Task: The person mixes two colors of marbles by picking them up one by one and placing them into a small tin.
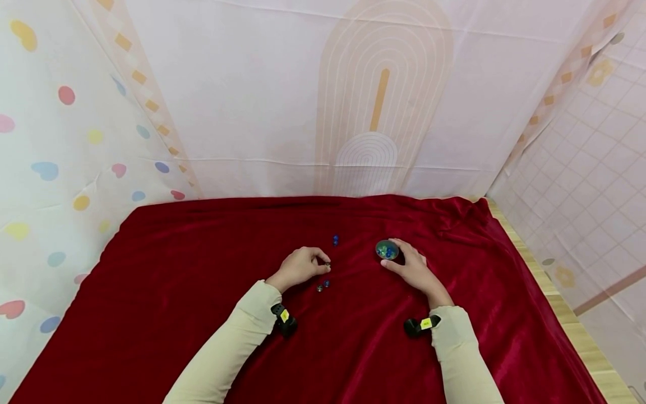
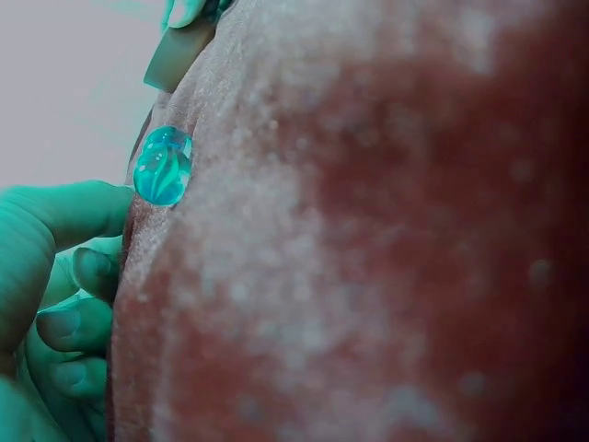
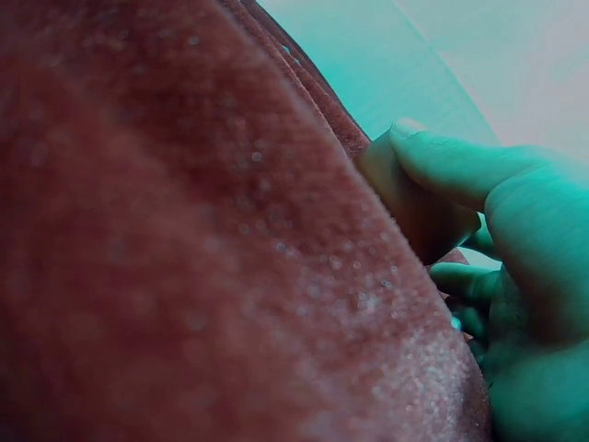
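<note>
My left hand (image 1: 303, 265) is left of the middle, thumb and index finger pinching a small marble (image 1: 328, 264) that is mostly covered by the fingertips. Just below it on the cloth lie a blue marble (image 1: 326, 283) and a brownish clear marble (image 1: 319, 288); the left wrist view shows two glassy marbles (image 2: 163, 175) beyond the thumb. Farther back are two blue marbles (image 1: 335, 240). With thumb and fingers curved around its side, my right hand (image 1: 415, 270) holds a small round bowl (image 1: 387, 242) containing several blue and greenish marbles. The bowl's wall (image 3: 428, 212) appears beneath the right thumb.
A wrinkled dark red velvet cloth (image 1: 202, 292) covers the table. Along the right side, a strip of wooden tabletop (image 1: 555, 297) is exposed. Patterned curtains (image 1: 242, 101) hang behind the table and at both sides.
</note>
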`<state>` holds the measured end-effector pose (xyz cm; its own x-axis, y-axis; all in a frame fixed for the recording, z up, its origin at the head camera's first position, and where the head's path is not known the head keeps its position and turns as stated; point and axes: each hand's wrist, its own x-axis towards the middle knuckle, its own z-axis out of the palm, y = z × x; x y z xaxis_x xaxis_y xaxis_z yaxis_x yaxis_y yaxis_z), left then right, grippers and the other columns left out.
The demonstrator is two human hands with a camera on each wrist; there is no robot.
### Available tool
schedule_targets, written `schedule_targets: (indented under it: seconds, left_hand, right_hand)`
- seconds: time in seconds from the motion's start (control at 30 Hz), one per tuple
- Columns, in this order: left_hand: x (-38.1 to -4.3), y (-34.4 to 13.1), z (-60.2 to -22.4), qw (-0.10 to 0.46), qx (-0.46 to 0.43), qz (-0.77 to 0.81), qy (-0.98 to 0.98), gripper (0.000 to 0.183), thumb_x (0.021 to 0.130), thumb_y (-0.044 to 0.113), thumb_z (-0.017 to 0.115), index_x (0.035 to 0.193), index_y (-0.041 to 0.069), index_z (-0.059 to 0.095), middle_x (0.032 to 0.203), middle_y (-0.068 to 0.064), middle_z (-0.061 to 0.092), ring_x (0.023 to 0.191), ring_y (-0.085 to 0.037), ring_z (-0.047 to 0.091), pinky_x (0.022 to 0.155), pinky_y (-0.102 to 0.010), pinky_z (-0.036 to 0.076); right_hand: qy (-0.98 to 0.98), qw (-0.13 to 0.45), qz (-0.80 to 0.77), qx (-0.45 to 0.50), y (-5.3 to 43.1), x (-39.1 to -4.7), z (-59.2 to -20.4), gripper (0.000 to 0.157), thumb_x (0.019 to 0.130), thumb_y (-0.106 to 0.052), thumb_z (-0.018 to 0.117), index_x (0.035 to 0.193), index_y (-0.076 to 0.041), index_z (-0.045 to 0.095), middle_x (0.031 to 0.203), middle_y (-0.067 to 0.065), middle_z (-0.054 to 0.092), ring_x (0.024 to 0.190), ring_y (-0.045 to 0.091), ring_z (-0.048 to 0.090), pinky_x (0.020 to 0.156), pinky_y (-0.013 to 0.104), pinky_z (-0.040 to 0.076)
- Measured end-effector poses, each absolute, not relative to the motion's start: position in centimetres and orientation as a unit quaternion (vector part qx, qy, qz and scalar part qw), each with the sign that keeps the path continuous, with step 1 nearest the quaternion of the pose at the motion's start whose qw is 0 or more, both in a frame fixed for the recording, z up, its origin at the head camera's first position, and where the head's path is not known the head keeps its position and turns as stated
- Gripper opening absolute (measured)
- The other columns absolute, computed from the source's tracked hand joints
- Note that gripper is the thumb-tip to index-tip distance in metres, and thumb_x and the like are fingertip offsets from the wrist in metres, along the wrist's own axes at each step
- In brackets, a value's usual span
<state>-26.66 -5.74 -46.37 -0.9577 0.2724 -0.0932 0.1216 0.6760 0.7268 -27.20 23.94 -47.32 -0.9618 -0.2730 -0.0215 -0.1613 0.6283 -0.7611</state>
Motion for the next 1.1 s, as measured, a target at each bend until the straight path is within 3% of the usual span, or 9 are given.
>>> schedule_targets:
  seconds: [1.1]
  left_hand:
    - [-28.7, -1.4, -44.0, 0.106, 0.151, 0.412, 0.892, 0.015, 0.087, 0.022, 0.071, 0.101, 0.014, 0.072, 0.065, -0.001, 0.055, 0.057, -0.012, 0.048, 0.052, -0.023, 0.037]
  right_hand:
    - [0.896, 0.071, -0.421, -0.121, 23.7, -27.2, -47.4, 0.067, 0.093, -0.029, 0.064, 0.148, -0.007, 0.033, 0.155, 0.018, 0.029, 0.143, 0.038, 0.023, 0.112, 0.058, 0.007]
